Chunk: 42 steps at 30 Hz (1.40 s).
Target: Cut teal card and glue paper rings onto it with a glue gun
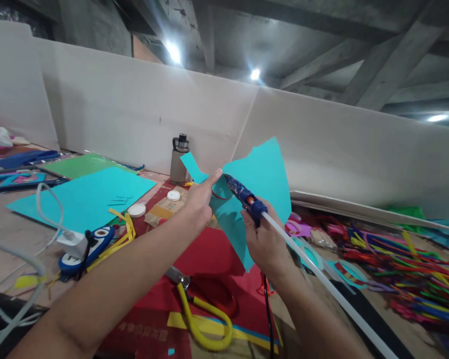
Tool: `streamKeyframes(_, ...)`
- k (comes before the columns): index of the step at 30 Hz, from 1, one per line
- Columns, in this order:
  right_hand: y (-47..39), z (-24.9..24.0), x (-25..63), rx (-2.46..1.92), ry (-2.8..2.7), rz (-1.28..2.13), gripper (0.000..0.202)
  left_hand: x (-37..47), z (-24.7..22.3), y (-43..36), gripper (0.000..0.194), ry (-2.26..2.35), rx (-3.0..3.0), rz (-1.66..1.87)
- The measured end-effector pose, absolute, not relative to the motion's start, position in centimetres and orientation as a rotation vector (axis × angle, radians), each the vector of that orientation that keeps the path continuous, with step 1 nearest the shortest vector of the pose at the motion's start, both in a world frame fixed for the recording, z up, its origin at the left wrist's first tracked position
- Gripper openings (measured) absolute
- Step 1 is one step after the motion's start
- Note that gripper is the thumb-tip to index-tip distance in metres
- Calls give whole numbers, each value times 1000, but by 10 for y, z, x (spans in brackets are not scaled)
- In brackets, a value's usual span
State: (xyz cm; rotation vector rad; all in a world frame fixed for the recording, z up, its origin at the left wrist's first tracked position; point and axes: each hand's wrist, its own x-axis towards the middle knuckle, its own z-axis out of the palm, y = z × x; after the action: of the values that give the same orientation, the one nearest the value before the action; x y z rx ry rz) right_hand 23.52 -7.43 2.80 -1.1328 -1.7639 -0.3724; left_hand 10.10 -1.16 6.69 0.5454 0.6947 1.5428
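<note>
My left hand [201, 202] is closed on the edge of a turquoise craft sheet [265, 167], held up above the table. The sheet is bent, with a curled part and a narrow strip beside my fingers. In my right hand [265, 244] is a blue hot glue gun [251, 202], its tip close to the curled part; I cannot tell whether it touches. A long white glue stick [314, 271] sticks out of its back end. Below my hands, yellow-handled scissors [209, 324] lie on red sheets [205, 254]. My left fingertips are partly hidden behind the sheet.
To the left are another turquoise sheet [86, 194], a power strip [86, 252] with a white plug and cables, and yellow strips. A bottle [178, 162] stands by the white partition [134, 99]. Colourful pipe cleaners [419, 279] are heaped at the right.
</note>
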Motion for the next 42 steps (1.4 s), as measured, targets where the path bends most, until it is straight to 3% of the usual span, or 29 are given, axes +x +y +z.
streamKeyframes(18,-75,24,235,-1151,-1750,-378,28,105,65,-15,33,587,474,1584)
streamKeyframes(42,-73,21,231,-1104,-1746,-448,24,105,64,-14,17,612,401,1595)
